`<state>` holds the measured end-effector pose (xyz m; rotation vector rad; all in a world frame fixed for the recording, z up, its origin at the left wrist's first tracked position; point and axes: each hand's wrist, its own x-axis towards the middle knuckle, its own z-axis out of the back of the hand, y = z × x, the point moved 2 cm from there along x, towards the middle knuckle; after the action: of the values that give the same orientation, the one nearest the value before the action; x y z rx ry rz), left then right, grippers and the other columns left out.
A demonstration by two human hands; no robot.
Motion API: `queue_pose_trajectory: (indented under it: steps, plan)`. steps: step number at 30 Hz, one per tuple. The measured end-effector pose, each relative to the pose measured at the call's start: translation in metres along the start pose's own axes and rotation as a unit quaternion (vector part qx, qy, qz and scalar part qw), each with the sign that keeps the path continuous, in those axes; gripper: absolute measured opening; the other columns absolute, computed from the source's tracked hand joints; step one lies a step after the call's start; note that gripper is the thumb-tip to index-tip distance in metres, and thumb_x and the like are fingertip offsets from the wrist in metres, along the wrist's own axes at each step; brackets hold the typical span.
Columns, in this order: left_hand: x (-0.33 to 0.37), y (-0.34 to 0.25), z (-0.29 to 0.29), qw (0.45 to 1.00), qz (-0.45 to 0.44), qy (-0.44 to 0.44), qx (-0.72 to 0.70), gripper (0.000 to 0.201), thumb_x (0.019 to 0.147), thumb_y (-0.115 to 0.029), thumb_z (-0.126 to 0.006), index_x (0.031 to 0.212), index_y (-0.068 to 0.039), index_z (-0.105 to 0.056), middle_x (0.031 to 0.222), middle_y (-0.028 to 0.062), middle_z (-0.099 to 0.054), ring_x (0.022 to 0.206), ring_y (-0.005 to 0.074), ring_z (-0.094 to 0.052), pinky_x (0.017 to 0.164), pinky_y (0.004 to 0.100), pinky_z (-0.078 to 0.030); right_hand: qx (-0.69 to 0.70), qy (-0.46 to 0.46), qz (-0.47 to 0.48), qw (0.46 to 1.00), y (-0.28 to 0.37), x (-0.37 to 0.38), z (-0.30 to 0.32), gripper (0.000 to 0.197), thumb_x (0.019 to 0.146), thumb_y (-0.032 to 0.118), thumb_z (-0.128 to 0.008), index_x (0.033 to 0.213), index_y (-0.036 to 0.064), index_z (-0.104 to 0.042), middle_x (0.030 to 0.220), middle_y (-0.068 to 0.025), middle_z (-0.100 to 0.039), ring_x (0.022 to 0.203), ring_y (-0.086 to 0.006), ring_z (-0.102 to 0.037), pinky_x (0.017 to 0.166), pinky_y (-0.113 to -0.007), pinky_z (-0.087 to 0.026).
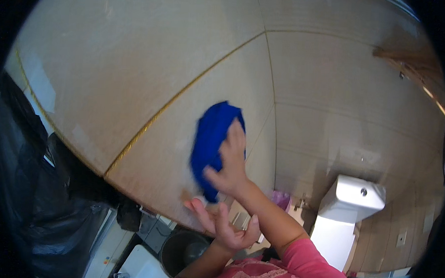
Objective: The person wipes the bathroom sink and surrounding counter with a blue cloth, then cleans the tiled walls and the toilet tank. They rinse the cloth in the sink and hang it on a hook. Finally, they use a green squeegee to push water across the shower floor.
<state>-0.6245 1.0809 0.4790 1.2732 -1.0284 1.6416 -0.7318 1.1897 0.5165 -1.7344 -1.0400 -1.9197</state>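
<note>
My right hand [232, 162] holds a blue cloth [210, 138] against a pale tiled wall [167, 151], its fingers laid along the cloth and the thumb spread to the side. The cloth is bunched and slightly blurred, and its lower end hangs down toward my other hand. Below it, my left hand [224, 227] is open, with the palm turned up and the fingers apart. Nothing shows in that palm, and it is apart from the cloth.
Gold trim [151, 125] runs between the wall tiles. At the right stands a white toilet [351, 199]. Black plastic sheeting [60, 216] hangs at the left. A white basin [140, 267] and a dark round tub [175, 249] sit low, near a purple bag [281, 198].
</note>
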Motion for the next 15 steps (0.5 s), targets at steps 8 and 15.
queue_pose_trajectory:
  steps: [8, 15]
  plan:
    - [0.076, 0.008, -0.095, 0.990, 0.088, 0.095, 0.063, 0.100, 0.087, -0.029, -0.074, 0.163, 0.005, -0.017, 0.169, 0.0350, 0.003, 0.157, 0.0527, 0.006, 0.122, 0.0664, -0.002, 0.037, 0.064, 0.117, 0.990, -0.060, 0.115, 0.031, 0.057, 0.055, 0.044, -0.087, 0.093, 0.0077, -0.066, 0.134, -0.0245, -0.051, 0.141, -0.0515, -0.038, 0.114, -0.072, -0.020]
    - [0.112, 0.032, -0.205, 0.965, 0.159, 0.185, 0.100, 0.097, 0.089, -0.035, -0.074, 0.163, 0.001, -0.023, 0.170, 0.0326, -0.008, 0.156, 0.0551, 0.002, 0.119, 0.0712, -0.001, -0.009, 0.048, 0.024, 0.999, -0.206, 0.160, 0.045, 0.070, 0.066, 0.037, -0.076, 0.129, 0.0069, -0.067, 0.161, -0.0268, -0.035, 0.150, -0.0498, -0.028, 0.122, -0.060, -0.019]
